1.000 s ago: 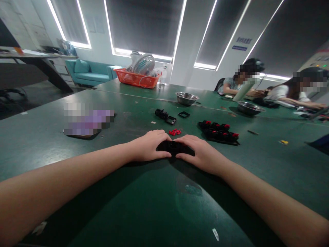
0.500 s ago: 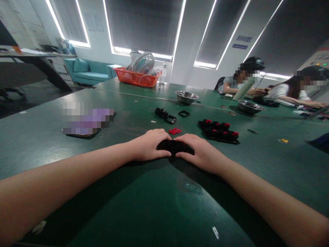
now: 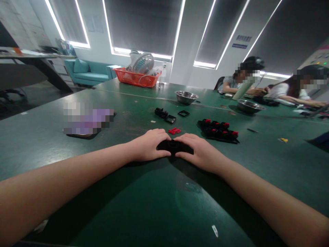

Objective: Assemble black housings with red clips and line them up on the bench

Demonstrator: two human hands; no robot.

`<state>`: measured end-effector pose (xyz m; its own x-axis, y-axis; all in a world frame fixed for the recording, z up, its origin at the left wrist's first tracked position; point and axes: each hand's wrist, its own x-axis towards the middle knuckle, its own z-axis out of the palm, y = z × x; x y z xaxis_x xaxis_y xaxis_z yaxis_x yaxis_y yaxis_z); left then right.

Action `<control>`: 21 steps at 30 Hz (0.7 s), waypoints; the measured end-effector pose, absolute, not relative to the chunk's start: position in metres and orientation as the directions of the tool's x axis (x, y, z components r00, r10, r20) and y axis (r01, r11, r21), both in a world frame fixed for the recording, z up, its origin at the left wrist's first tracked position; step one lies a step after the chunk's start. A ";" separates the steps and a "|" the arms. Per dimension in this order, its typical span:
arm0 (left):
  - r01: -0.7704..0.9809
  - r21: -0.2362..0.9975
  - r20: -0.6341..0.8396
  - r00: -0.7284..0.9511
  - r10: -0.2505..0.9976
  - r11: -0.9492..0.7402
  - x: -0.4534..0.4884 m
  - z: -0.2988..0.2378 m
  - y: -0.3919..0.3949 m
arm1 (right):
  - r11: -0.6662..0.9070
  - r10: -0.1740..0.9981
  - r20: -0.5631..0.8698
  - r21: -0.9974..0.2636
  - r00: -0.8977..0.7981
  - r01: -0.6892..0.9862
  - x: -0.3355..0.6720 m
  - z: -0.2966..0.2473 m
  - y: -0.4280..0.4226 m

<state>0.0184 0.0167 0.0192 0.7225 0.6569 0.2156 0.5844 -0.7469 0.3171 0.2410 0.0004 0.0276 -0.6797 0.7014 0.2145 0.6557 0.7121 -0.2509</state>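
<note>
Landmark: the small red pieces [image 3: 174, 131], loose in a cluster on the green table [image 3: 154, 199].

Black part [image 3: 173, 145]: on the near side of the red pieces, close to them, lying crosswise between the two hands. Fine detail lost in the dark.

Left hand [image 3: 153, 145]: near side of the red pieces and to their left. Grip clamped on the black part's left end, thumb along the near side, fingers over the far side.

Right hand [image 3: 199, 151]: near side and to the right of the red pieces. Grip clamped on the right end of the same part, thumb likewise nearest. The two hands almost meet.

Beyond the red pieces, slightly left: a black block [image 3: 161, 113], with a square black piece [image 3: 170, 119] at its near right. Beyond them, slightly right: a thin black frame [image 3: 183, 113]. Farther out the same way, a steel bowl [image 3: 186, 100].

Right of the red pieces: black units with red tops [image 3: 218, 132], set in rows. Well to their left: a purple item [image 3: 89, 123], blurred out. Far beyond, to the left: an orange basket [image 3: 136, 79].
</note>
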 end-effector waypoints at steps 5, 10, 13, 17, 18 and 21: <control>0.594 0.293 0.213 0.724 0.657 -0.749 0.019 0.019 0.016 | 0.714 0.700 0.216 -0.253 -0.681 0.653 0.241 0.028 0.001; 0.594 0.280 0.235 0.719 0.654 -0.754 0.018 0.018 0.016 | 0.724 0.690 0.229 -0.254 -0.687 0.642 0.241 0.027 0.001; 0.598 0.272 0.247 0.713 0.656 -0.754 0.018 0.016 0.016 | 0.723 0.690 0.230 -0.259 -0.686 0.641 0.241 0.027 0.001; 0.604 0.282 0.245 0.706 0.665 -0.745 0.017 0.014 0.017 | 0.719 0.694 0.226 -0.258 -0.684 0.645 0.240 0.028 0.000; 0.605 0.289 0.241 0.704 0.668 -0.742 0.017 0.014 0.018 | 0.721 0.692 0.227 -0.254 -0.685 0.644 0.240 0.028 0.000; 0.606 0.300 0.232 0.703 0.672 -0.737 0.018 0.015 0.017 | 0.723 0.690 0.229 -0.245 -0.686 0.646 0.240 0.027 0.001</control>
